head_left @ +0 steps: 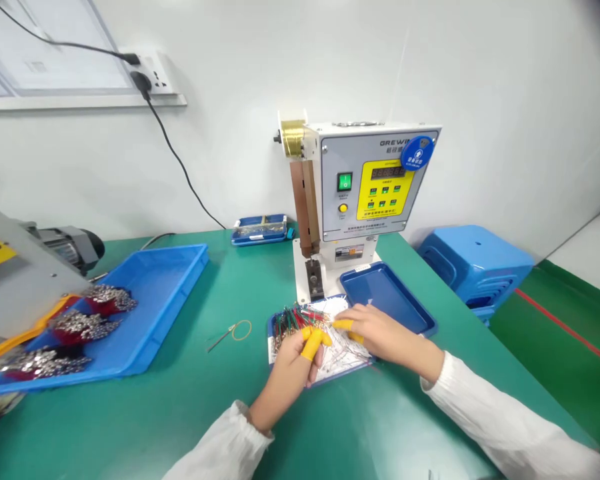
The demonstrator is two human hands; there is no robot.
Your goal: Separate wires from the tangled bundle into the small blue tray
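Observation:
Yellow finger covers are on the fingers of both hands. My left hand [299, 353] is closed in a pinch over the front of a shallow blue tray [316, 381]; whatever lies between its fingertips is too small to make out. My right hand [377, 328] comes in from the right over the same tray, fingers bent together near the left fingertips, and its grip is also unclear. Under the hands the tray holds many thin wire leads [295, 320] with green, red and black parts, and a heap of white pieces [340, 353].
A GREWIN machine [370, 227] with a wire spool [293, 139] stands behind the tray. Beside it lies a blue tray [385, 293]. At left, a large blue bin [165, 293] holds metal-tipped bundles [83, 327]. A yellow loop [241, 330] lies mid-table. Blue stools [475, 260] stand right.

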